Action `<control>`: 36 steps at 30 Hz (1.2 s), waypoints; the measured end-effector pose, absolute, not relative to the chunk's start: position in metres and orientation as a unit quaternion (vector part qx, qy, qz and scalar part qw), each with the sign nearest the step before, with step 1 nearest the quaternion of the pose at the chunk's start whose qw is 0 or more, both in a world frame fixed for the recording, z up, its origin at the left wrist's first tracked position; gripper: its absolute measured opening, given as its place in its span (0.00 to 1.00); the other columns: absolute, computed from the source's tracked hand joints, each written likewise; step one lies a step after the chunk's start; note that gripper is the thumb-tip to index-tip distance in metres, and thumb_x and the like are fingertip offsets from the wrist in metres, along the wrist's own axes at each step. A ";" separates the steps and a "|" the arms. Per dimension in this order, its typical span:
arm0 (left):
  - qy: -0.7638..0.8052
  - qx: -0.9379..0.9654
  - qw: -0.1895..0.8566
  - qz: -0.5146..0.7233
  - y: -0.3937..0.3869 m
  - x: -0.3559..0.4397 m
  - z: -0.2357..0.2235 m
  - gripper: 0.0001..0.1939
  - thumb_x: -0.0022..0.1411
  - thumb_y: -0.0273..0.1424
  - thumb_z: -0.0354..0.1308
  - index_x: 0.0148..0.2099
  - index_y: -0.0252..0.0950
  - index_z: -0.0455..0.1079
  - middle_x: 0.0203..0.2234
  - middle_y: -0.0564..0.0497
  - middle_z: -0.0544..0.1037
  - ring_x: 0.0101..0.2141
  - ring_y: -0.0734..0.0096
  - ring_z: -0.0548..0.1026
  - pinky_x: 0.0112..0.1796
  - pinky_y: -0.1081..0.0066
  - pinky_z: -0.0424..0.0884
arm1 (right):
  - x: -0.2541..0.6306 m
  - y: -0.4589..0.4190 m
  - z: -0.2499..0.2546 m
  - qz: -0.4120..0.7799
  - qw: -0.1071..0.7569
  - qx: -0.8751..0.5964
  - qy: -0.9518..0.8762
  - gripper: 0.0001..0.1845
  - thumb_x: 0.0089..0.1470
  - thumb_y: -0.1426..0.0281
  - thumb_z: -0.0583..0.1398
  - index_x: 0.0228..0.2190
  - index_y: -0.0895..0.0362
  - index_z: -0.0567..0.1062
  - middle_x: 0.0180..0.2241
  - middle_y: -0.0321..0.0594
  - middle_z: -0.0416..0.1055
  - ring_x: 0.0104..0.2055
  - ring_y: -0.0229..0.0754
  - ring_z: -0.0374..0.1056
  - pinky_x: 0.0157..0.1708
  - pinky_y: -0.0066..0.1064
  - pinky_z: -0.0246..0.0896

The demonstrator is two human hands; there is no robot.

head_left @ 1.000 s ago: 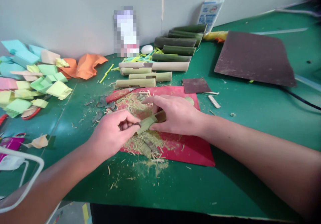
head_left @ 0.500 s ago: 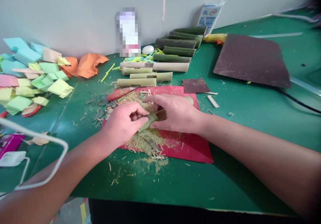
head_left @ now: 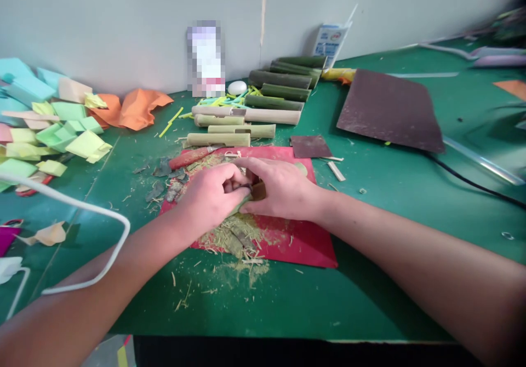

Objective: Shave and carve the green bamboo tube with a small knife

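Note:
Over the red mat (head_left: pixel 316 241), both hands meet on a short green bamboo tube (head_left: pixel 258 191) with an opening cut into its side. My right hand (head_left: pixel 283 186) grips it from the right, fingers arched over the top and thumb along the near side. The pale end of the tube shows beyond that hand. My left hand (head_left: pixel 213 194) is closed at the left edge of the opening, pinching a small dark piece that looks like sandpaper (head_left: pixel 248 187), mostly hidden by the fingers. Shavings and dust (head_left: pixel 234 235) lie beneath. A red-handled knife (head_left: pixel 191 158) rests behind my left hand.
Several bamboo tubes (head_left: pixel 242 131) lie in a row behind the mat. A small dark square sheet (head_left: pixel 311 146) and a large one (head_left: pixel 390 109) are at right. Folded paper pieces (head_left: pixel 66 120) crowd the left. A white wire frame (head_left: pixel 119 235) crosses my left forearm.
The view has shifted slightly. My left hand has slid a little closer to my right hand along the opening, covering more of the bamboo tube. The right hand keeps its grip.

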State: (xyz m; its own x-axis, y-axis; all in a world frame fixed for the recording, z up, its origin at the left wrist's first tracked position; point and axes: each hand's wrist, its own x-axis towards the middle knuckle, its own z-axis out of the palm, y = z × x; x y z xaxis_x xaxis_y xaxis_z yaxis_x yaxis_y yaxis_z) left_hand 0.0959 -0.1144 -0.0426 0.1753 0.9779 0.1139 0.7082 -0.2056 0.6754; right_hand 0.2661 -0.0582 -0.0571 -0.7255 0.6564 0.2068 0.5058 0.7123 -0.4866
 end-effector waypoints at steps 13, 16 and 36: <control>0.574 0.738 0.229 0.270 -0.116 0.097 -0.040 0.02 0.53 0.24 0.60 0.30 0.35 0.70 0.21 0.57 0.68 0.22 0.79 0.64 0.24 0.76 0.59 | 0.266 -0.057 -0.061 0.203 0.202 -0.302 -0.909 0.42 0.41 0.63 0.65 0.57 0.56 0.58 0.37 0.39 0.72 0.38 0.44 0.67 0.33 0.31 0.55; 0.580 0.741 0.223 0.256 -0.124 0.092 -0.042 0.01 0.55 0.26 0.60 0.32 0.36 0.71 0.20 0.58 0.64 0.21 0.80 0.62 0.23 0.76 0.58 | 0.267 -0.057 -0.061 0.202 0.193 -0.306 -0.910 0.42 0.41 0.62 0.65 0.57 0.55 0.60 0.34 0.37 0.72 0.37 0.42 0.67 0.30 0.30 0.53; 0.639 0.586 0.215 0.449 -0.130 0.059 -0.046 0.08 0.60 0.32 0.57 0.41 0.37 0.72 0.29 0.53 0.74 0.25 0.78 0.67 0.26 0.78 0.64 | 0.282 -0.060 -0.046 0.075 0.169 -0.280 -0.942 0.23 0.48 0.59 0.61 0.43 0.58 0.72 0.40 0.46 0.70 0.45 0.49 0.63 0.44 0.41 0.57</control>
State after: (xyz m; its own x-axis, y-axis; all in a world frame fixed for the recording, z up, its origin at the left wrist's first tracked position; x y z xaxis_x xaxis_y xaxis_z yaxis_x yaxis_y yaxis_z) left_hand 0.0587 -0.1300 -0.0457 -0.2211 0.9424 0.2510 0.5559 -0.0897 0.8264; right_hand 0.2819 -0.0600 -0.0464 -0.7860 0.5529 0.2765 0.5022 0.8319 -0.2361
